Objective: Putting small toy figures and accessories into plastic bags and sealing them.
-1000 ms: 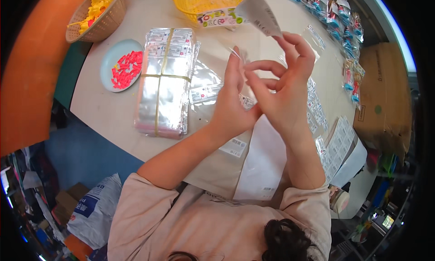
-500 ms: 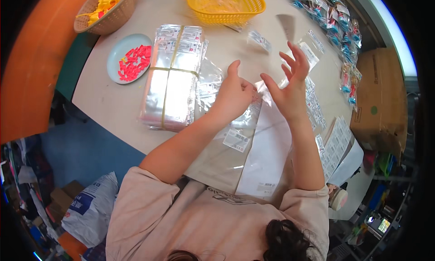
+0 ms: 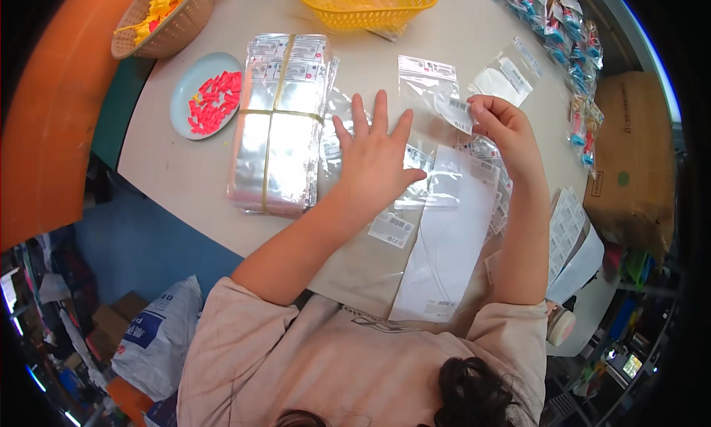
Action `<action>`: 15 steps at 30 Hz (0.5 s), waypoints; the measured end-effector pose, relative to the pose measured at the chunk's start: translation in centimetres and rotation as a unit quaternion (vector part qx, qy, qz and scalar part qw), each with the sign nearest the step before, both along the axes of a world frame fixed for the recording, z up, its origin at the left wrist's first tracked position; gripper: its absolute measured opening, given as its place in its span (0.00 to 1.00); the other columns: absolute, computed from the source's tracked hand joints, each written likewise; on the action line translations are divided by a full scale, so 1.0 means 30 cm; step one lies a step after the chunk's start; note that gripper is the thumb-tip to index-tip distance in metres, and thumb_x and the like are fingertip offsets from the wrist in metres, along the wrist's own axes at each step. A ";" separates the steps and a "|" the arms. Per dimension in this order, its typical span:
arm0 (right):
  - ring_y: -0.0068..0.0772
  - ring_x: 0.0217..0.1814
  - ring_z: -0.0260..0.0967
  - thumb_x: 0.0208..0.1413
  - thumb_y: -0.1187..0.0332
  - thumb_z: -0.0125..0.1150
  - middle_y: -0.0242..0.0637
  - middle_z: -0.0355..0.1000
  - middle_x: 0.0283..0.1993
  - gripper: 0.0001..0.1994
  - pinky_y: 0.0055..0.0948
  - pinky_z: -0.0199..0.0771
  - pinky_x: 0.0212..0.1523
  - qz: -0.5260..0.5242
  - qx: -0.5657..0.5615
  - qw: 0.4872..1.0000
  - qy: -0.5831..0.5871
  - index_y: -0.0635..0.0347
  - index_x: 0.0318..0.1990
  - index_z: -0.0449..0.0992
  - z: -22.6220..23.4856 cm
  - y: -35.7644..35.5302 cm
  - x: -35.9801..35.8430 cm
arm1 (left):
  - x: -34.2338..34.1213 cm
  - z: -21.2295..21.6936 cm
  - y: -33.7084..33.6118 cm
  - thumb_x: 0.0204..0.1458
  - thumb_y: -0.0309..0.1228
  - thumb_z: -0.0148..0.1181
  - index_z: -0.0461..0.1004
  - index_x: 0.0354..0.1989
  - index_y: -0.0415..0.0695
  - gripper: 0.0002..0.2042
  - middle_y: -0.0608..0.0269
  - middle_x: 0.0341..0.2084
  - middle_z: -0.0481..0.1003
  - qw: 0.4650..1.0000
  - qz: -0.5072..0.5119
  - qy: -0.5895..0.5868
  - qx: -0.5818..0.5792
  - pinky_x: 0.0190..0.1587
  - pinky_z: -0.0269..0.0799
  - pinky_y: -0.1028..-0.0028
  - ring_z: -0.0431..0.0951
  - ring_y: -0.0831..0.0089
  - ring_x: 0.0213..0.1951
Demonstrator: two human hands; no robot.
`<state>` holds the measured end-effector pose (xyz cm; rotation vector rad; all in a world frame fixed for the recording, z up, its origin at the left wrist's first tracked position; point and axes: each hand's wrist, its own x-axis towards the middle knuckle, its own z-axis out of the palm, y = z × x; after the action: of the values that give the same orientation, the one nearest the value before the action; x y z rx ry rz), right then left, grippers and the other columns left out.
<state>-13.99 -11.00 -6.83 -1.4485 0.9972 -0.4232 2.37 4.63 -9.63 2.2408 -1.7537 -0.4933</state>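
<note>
My left hand (image 3: 375,153) is spread flat with its fingers apart, over clear plastic bags beside the banded stack. Between the thumb and fingers of my right hand (image 3: 507,131) is a white printed sticker label (image 3: 454,114), its edge curling. That label hangs over a clear plastic bag (image 3: 427,75) with a printed top strip, lying flat beyond my hands. Beneath and nearer to me lies a long white backing sheet (image 3: 437,257), partly covered by clear film. Another printed label (image 3: 390,229) sits left of the sheet.
A banded stack of clear bags (image 3: 278,131) lies at left, next to a plate (image 3: 206,94) of small pink pieces. A yellow basket (image 3: 363,16) and a tan basket (image 3: 167,34) stand farther back. Packed bags (image 3: 578,64) line the right edge, near a cardboard box (image 3: 629,160).
My left hand has opened out from curled fingers to a flat spread. My right hand, open before, has moved right and now pinches a label. A clear bag now lies flat beyond them.
</note>
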 end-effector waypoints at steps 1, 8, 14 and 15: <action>0.16 0.41 0.67 0.58 0.65 0.60 0.30 0.70 0.47 0.10 0.20 0.67 0.44 0.035 -0.012 0.999 0.013 0.63 0.40 0.76 -0.022 -0.006 -0.011 | -0.003 -0.015 -0.003 0.37 0.50 0.70 0.54 0.65 0.41 0.48 0.44 0.67 0.46 1.000 0.008 -0.006 -0.009 0.61 0.38 0.34 0.38 0.40 0.68; 0.15 0.39 0.65 0.57 0.66 0.59 0.37 0.60 0.59 0.09 0.20 0.65 0.43 0.087 -0.163 0.981 0.053 0.64 0.35 0.75 -0.092 0.026 0.011 | -0.003 -0.029 -0.006 0.35 0.55 0.69 0.53 0.66 0.40 0.51 0.44 0.67 0.45 1.000 0.019 -0.015 -0.015 0.62 0.38 0.34 0.40 0.40 0.68; 0.15 0.36 0.64 0.56 0.66 0.61 0.35 0.62 0.58 0.08 0.19 0.65 0.42 0.079 -0.202 0.973 0.081 0.63 0.34 0.76 -0.122 0.025 0.010 | -0.003 -0.033 -0.004 0.35 0.54 0.70 0.54 0.66 0.40 0.50 0.43 0.67 0.46 0.999 0.017 -0.007 -0.030 0.61 0.38 0.34 0.41 0.38 0.67; 0.15 0.35 0.64 0.56 0.66 0.61 0.35 0.62 0.59 0.08 0.19 0.65 0.42 0.072 -0.207 0.972 0.086 0.63 0.34 0.76 -0.126 0.027 0.015 | -0.003 -0.035 -0.003 0.35 0.54 0.70 0.54 0.66 0.40 0.50 0.43 0.67 0.46 0.999 0.016 -0.006 -0.028 0.61 0.38 0.34 0.41 0.38 0.67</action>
<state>-13.55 -10.17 -10.62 -1.9480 0.9673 -0.4205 2.30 4.56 -10.68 2.2340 -1.7143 -0.4190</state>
